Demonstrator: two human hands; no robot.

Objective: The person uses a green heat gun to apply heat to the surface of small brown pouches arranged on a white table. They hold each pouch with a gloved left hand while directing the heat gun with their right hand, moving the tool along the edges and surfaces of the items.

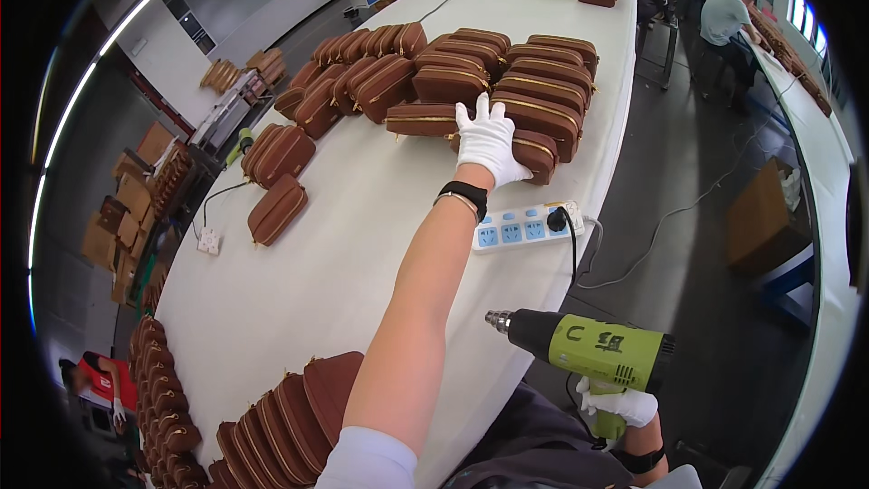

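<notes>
My left hand (489, 145), in a white glove with a black wristband behind it, reaches forward onto the brown zippered bags. Its fingers are spread and its thumb points right, over a brown bag (536, 156) at the front of a cluster. Just left of the fingers lies another brown bag (424, 119) with a gold zipper. In my gloved right hand (625, 404), at the lower right, is a green and black heat gun (597, 344). My fingers wrap its handle, and the metal nozzle points left, over the table edge.
A white power strip (525, 226) with a black plug lies near the right edge of the white table (362, 217). Several brown bags (290, 417) stand in a row at the near left; more (281, 154) lie further back. Other people (724, 18) work at a right-hand bench.
</notes>
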